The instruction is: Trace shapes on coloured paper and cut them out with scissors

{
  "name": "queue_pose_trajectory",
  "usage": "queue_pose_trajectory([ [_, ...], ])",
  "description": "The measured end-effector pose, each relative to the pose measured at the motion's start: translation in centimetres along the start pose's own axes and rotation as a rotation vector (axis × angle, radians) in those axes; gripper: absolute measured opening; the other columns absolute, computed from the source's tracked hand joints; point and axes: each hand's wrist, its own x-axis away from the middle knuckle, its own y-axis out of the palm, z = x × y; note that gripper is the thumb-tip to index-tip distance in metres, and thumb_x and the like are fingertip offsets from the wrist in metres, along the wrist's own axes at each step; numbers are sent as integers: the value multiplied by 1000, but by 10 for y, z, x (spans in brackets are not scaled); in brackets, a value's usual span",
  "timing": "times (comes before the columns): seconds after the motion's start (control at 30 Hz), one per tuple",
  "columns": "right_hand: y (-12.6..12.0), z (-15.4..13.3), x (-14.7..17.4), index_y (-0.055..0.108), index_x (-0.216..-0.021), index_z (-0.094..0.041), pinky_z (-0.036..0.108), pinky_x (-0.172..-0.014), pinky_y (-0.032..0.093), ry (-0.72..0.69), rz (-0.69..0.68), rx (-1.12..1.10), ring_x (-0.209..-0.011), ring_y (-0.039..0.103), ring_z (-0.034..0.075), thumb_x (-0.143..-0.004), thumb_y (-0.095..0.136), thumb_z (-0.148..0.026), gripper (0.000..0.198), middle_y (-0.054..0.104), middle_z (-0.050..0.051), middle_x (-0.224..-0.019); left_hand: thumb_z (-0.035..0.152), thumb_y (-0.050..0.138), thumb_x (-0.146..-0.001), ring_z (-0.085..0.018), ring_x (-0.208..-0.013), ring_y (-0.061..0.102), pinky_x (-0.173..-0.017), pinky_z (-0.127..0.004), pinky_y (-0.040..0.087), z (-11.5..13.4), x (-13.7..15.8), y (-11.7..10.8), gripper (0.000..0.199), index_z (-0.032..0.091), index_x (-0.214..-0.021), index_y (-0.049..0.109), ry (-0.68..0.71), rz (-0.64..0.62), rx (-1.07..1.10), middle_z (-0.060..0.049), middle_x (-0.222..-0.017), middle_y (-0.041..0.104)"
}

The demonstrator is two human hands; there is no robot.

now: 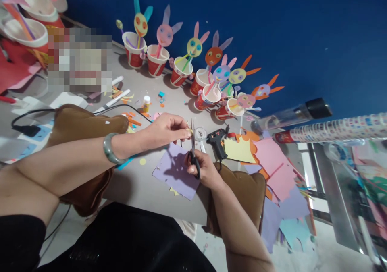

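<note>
My right hand grips the black handles of a pair of scissors, whose blades point away from me. Pinched between the thumb and fingers of my left hand is a small yellowish paper piece, right beside the blades; its shape is mostly hidden. Beneath both hands lies a purple paper sheet on the table. Just past the scissors sits a roll of clear tape. A black glue gun rests to the right of it.
Paper cups with rabbit-faced paper figures line the blue wall. Brown cushions lie at the table's near edge. Coloured paper and a long stack of cups are at right. A glue bottle and a black cable are at left.
</note>
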Motion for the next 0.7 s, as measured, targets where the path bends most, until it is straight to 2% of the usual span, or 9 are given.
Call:
queue_pose_trajectory([
  [0.17,-1,0,0,51,-63,-21,28,-58,32,21,5,-24,-59,41,12,-56,79,-86,71,52,-3,-61,28,70,-81,-7,-58,54,-56,-20,43,0,0,-1,16,15,-73,65,5,-3,-14,2,-65,62],
  [0.7,-2,3,1,52,-62,-20,28,-58,30,29,16,-43,-60,40,12,-55,81,-84,70,51,-3,-61,29,72,-76,-7,-59,54,-56,-20,42,-1,-1,-1,15,15,-75,65,0,17,0,2,-66,62],
])
